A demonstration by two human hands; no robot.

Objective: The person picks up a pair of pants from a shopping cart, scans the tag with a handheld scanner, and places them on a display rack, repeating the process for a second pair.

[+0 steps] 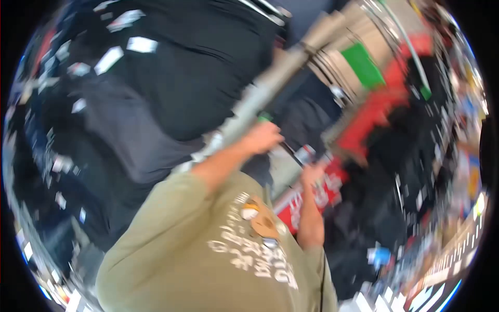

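Note:
The whole view is smeared by motion. My left hand (264, 137) has its fingers curled in, beside a long pale grey ledge (255, 99). A small green spot (264, 117) shows at its edge; what the fingers hold cannot be made out. My right hand (313, 176) is lower and to the right, too blurred to read its fingers. It is close to a red panel with white lettering (332, 190). Between the hands lie a thin dark line and a small pale-and-red item (304, 153). Dark grey cloth (299, 122) lies just beyond them.
Large black garments (208, 67) and a dark grey one (127, 132) with white tags spread on the left. A cardboard piece with a green label (364, 65) is at upper right. Red material (371, 119) and more black cloth (382, 192) lie to the right.

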